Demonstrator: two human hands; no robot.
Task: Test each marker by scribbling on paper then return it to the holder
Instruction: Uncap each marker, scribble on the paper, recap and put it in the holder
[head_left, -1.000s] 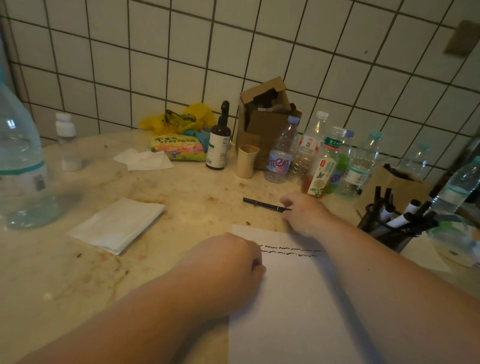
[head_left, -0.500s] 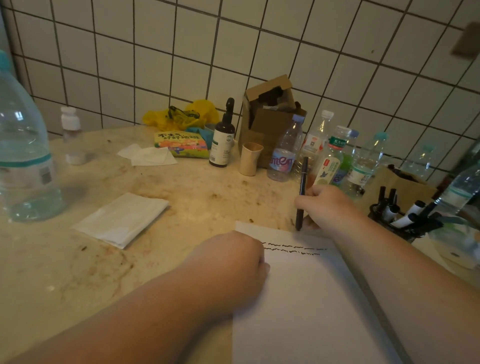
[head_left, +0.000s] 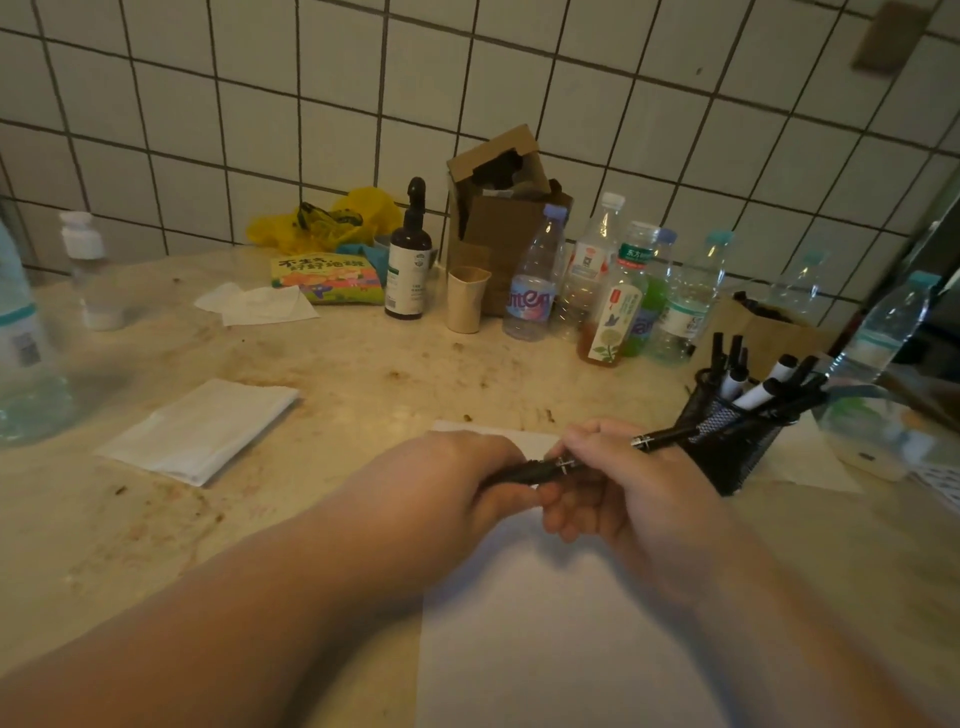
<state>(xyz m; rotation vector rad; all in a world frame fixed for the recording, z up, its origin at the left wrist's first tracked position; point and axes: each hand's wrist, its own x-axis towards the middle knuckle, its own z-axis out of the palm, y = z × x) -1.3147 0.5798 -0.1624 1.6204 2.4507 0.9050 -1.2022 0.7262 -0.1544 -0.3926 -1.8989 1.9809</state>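
Note:
A slim black marker (head_left: 657, 439) lies level between both hands, above the top of the white paper (head_left: 550, 639). My left hand (head_left: 457, 483) is closed on its left end, my right hand (head_left: 618, 488) on its middle. Its right end sticks out toward the black mesh holder (head_left: 727, 447), which stands right of the paper with several black and white markers (head_left: 753, 395) in it. My hands cover the scribbled lines on the paper.
On the stained counter (head_left: 363, 384) a folded white napkin (head_left: 202, 428) lies at the left. Several plastic bottles (head_left: 613, 291), a dark dropper bottle (head_left: 408, 265), a paper cup (head_left: 466, 299) and a cardboard box (head_left: 501, 208) stand along the tiled wall. A big water bottle (head_left: 26, 364) stands far left.
My right hand lifted the marker off the counter, stood it upright, then laid it level. My left hand came off the paper and took hold of the marker's left end.

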